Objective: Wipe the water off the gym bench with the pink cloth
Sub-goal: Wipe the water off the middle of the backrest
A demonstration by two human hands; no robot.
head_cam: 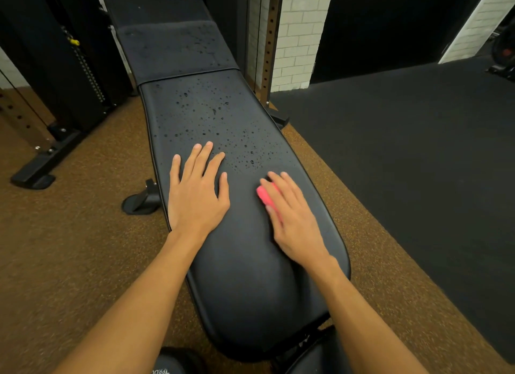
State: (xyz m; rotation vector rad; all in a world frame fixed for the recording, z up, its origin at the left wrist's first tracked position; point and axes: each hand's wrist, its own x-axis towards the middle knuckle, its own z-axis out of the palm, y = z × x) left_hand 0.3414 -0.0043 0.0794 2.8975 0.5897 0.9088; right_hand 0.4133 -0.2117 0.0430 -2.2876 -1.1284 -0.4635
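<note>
A black padded gym bench [245, 278] runs away from me, its far section tilted up. Water drops [211, 114] bead on the middle of the pad and on the tilted section; the near part looks dry. My right hand [292, 220] presses a folded pink cloth [264, 196] flat on the right side of the pad, just below the drops. Only the cloth's left edge shows under the fingers. My left hand [198, 189] lies flat on the pad's left side with fingers spread and nothing in it.
Brown speckled flooring [69, 248] surrounds the bench, with black rubber flooring [404, 150] to the right. A rack's black foot [41, 164] and weight stack stand at left. A perforated upright [269, 39] and a white brick wall stand behind the bench.
</note>
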